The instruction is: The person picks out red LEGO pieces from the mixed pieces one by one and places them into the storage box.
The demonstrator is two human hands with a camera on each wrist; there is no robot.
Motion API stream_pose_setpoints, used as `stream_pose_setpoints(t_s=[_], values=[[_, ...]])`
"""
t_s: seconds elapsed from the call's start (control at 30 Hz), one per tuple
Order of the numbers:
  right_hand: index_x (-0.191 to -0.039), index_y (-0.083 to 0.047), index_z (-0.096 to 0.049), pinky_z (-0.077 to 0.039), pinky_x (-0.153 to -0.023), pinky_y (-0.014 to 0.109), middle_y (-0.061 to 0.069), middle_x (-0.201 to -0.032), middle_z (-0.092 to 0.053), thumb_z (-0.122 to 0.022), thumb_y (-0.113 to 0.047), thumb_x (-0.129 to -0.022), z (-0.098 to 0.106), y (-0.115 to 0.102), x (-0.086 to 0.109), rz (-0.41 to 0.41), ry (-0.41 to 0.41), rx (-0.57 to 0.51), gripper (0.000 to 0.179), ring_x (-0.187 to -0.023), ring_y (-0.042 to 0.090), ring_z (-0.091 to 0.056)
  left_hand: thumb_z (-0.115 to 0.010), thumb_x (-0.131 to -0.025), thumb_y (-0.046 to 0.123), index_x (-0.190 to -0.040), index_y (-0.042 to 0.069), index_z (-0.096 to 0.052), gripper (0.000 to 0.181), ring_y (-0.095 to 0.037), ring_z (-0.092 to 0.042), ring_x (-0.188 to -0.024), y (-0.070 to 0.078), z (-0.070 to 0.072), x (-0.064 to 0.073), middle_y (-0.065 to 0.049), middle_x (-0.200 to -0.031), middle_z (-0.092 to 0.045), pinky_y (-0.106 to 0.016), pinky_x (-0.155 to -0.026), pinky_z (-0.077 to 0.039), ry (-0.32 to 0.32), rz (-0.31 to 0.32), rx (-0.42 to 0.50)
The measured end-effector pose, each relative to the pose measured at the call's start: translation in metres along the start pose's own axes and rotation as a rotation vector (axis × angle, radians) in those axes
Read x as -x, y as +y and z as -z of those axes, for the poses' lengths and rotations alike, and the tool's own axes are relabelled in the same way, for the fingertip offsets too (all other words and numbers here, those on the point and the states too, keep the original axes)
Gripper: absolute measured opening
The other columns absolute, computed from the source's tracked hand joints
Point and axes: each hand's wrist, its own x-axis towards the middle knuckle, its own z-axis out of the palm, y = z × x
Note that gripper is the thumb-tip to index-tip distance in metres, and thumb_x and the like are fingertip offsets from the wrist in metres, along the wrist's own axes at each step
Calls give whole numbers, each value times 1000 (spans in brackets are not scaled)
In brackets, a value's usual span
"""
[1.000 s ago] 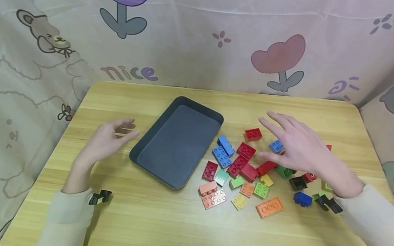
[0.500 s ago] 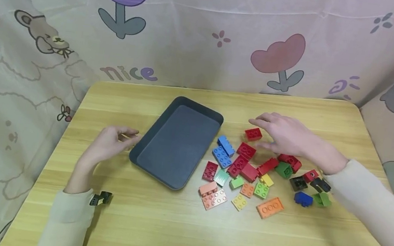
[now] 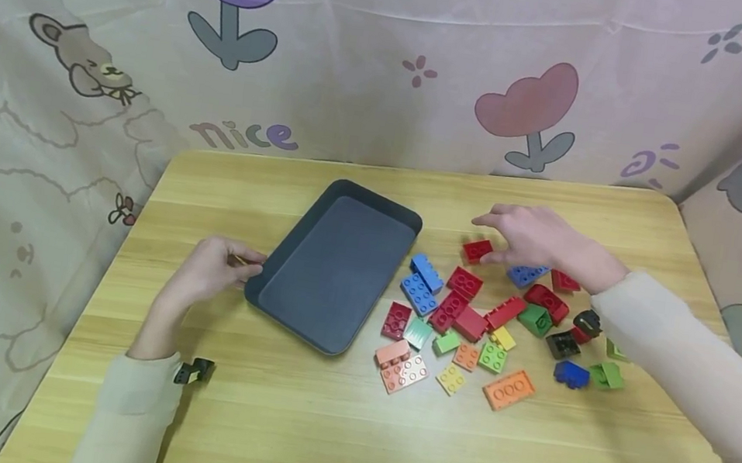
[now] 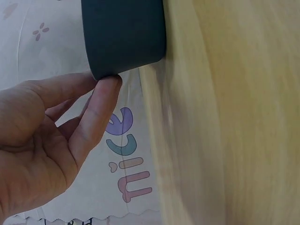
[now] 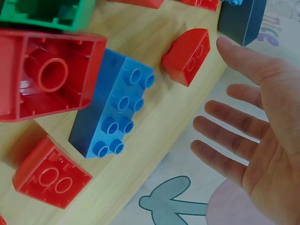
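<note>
My left hand (image 3: pixel 211 269) is at the near left corner of a dark grey tray (image 3: pixel 338 266). In the left wrist view, its thumb and forefinger pinch the tray's rim (image 4: pixel 124 42). My right hand (image 3: pixel 535 237) hovers over the back of a scatter of toy building bricks, fingers spread and nothing held. Closest to its thumb lies a small red brick (image 3: pixel 477 251), which the right wrist view shows as a red brick (image 5: pixel 187 58) with a rounded end. Below that hand is a blue brick (image 5: pixel 115 110) with studs, partly covered in the head view.
Right of the tray lie two blue bricks (image 3: pixel 422 284), several red bricks (image 3: pixel 465 283), a green brick (image 3: pixel 534 319) and a dark blue brick (image 3: pixel 571 374). An orange brick (image 3: pixel 508 390) lies nearest the front. A printed cloth (image 3: pixel 378 68) hangs behind the wooden table (image 3: pixel 317 428).
My right hand has moved left and back, toward the small red brick, uncovering bricks on the right. My left hand has come right to the tray's rim and its fingers have closed there.
</note>
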Motion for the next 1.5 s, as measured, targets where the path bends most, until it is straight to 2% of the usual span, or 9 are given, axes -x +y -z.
stream_pose_setpoints(t_s=[0.23,0.4,0.57,0.77,0.87,1.17,1.5], values=[[-144,-11,-64,-61,-98,60,19,-141,-67,-87,-36,-87,-3,0,-8,-49,-66,-27,66,-123,41,-68,-70,-100,6,-122,-5,-75,25,-19,-78,-79,-6,2,-3,-30,-128,-72,-35,-72,-69,-31,-11,37],[-143,-10,-66,-62,-99,58,18,-138,-68,-87,-35,-87,-7,0,-9,-53,-78,-39,64,-122,39,-69,-69,-101,5,-126,-6,-73,28,-12,-77,-83,-16,6,-6,-30,-134,-69,-32,-76,-69,-82,-12,117],[-142,-10,-66,-61,-100,59,18,-138,-68,-88,-34,-87,-10,2,-11,-54,-82,-49,64,-122,39,-69,-69,-101,5,-128,-7,-72,30,-8,-77,-85,-20,8,-6,-31,-132,-70,-30,-77,-69,-103,-8,153],[-144,-11,-65,-59,-103,60,18,-144,-65,-89,-37,-84,-12,3,-16,-56,-106,-68,69,-129,41,-65,-69,-102,6,-129,-8,-71,30,-9,-77,-88,-19,9,-5,-31,-133,-69,-32,-79,-69,-107,-1,169],[-142,-12,-66,-60,-102,59,17,-141,-66,-91,-38,-82,-14,3,-18,-35,-107,-67,70,-128,40,-65,-68,-102,7,-129,-7,-71,31,-10,-77,-88,-18,10,-5,-31,-134,-69,-33,-80,-69,-110,11,167],[-132,-16,-74,-61,-100,56,10,-131,-72,-91,-32,-83,-19,3,-21,-25,-117,-77,54,-120,32,-69,-69,-101,5,-129,-9,-71,31,-9,-77,-88,-18,8,-5,-31,-133,-69,-30,-78,-69,-110,11,175],[-126,-17,-77,-62,-98,52,9,-129,-75,-89,-32,-85,-20,5,-21,-49,-128,-79,45,-114,28,-70,-69,-101,5,-129,-9,-71,31,-9,-77,-87,-16,7,-5,-31,-133,-69,-30,-77,-68,-104,21,172]])
